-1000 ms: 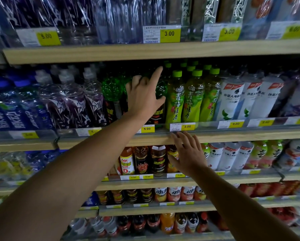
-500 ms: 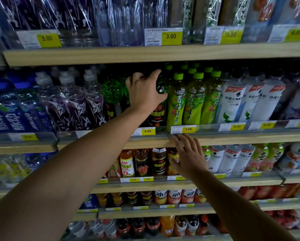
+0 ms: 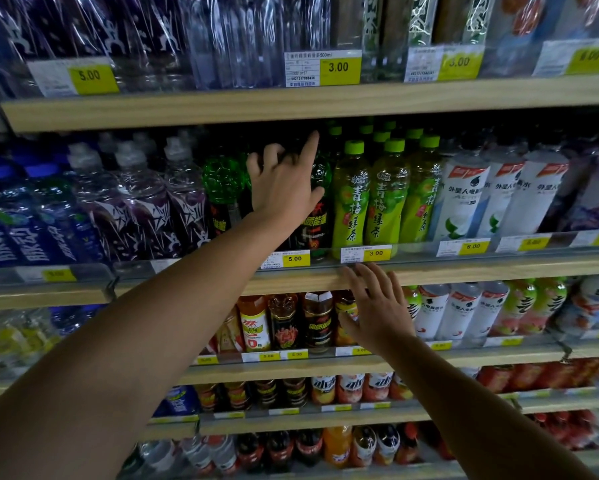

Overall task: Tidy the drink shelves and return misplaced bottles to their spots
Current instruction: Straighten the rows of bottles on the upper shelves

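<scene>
I am reaching my left hand, fingers half curled and holding nothing, over the dark energy-drink bottle at frame centre. My right hand is resting spread flat on the shelf edge. Next, I judge, I need to grip that bottle.

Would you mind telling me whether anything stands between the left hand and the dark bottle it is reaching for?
Nothing visible does. The left hand is already at the dark bottle, fingers partly curled over its top; whether they grip it is unclear.

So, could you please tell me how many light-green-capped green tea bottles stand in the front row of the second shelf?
3: left, middle and right, side by side just right of the left hand. More green caps show behind them, partly hidden.
</scene>
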Action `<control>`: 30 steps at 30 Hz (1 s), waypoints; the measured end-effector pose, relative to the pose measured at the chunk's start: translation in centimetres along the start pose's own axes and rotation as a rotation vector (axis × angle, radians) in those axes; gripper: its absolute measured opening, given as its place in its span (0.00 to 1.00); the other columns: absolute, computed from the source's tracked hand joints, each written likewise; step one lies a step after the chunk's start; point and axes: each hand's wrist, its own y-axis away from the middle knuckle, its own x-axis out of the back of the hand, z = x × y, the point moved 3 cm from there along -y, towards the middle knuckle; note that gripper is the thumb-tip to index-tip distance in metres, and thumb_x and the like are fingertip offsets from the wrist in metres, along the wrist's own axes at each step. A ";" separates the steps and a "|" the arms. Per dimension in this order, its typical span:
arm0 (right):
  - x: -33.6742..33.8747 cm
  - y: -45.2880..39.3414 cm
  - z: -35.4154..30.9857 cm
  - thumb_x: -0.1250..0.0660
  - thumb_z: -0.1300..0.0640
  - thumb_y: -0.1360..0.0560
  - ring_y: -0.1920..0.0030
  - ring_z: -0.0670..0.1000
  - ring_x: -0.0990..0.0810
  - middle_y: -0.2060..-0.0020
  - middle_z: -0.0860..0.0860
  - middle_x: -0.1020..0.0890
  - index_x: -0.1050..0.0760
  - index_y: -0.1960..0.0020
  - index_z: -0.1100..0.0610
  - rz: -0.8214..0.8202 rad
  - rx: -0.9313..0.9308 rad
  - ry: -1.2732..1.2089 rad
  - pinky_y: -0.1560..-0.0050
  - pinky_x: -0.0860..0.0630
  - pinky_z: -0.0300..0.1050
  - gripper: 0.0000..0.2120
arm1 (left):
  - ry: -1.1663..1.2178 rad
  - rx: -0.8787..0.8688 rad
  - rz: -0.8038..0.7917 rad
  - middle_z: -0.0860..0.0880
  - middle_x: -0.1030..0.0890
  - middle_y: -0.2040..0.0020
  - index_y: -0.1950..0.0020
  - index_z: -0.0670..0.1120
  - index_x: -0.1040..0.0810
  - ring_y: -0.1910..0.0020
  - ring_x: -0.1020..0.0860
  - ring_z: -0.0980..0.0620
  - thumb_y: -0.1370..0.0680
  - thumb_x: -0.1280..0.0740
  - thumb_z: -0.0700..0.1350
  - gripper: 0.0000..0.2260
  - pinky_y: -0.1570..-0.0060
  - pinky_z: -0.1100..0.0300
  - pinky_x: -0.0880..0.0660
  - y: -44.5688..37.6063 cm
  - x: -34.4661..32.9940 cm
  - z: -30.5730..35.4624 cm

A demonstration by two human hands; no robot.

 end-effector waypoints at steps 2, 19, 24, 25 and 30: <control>0.1 0.0 0.1 0.39 0.36 0.27 0.21 0.56 0.48 0.22 0.53 0.40 0.49 0.19 0.50 -0.008 -0.002 -0.002 0.22 0.52 0.60 0.42 | 0.004 -0.012 -0.008 0.47 0.19 0.45 0.20 0.54 0.46 0.33 0.33 0.42 0.25 0.31 0.58 0.38 0.35 0.41 0.39 0.2 0.0 0.1; 3.1 -0.3 0.4 0.34 0.43 0.25 0.21 0.54 0.49 0.22 0.50 0.42 0.46 0.21 0.48 -0.138 0.047 -0.114 0.23 0.47 0.53 0.38 | 0.105 -0.052 -0.191 0.46 0.28 0.28 0.23 0.49 0.35 0.30 0.32 0.41 0.23 0.34 0.55 0.30 0.33 0.44 0.32 11.4 -1.3 -1.1; 3.3 0.9 0.3 0.33 0.46 0.25 0.22 0.57 0.47 0.24 0.54 0.39 0.42 0.22 0.52 -0.145 0.047 -0.131 0.24 0.43 0.55 0.35 | 0.123 0.005 -0.291 0.44 0.26 0.29 0.25 0.47 0.31 0.32 0.29 0.40 0.24 0.32 0.53 0.29 0.35 0.43 0.30 16.7 -2.4 -1.9; 3.4 1.1 0.4 0.33 0.47 0.25 0.22 0.57 0.46 0.24 0.54 0.38 0.41 0.22 0.53 -0.140 0.052 -0.132 0.25 0.42 0.55 0.35 | 0.111 0.020 -0.320 0.44 0.27 0.28 0.24 0.47 0.32 0.31 0.29 0.40 0.24 0.32 0.54 0.29 0.34 0.43 0.30 17.7 -2.5 -2.0; 2.9 3.1 0.7 0.33 0.48 0.25 0.25 0.58 0.41 0.25 0.54 0.37 0.40 0.23 0.53 -0.167 0.028 -0.171 0.28 0.38 0.56 0.34 | 0.112 0.091 -0.419 0.43 0.31 0.25 0.23 0.46 0.34 0.27 0.33 0.40 0.22 0.33 0.55 0.30 0.29 0.45 0.34 22.1 -2.9 -2.2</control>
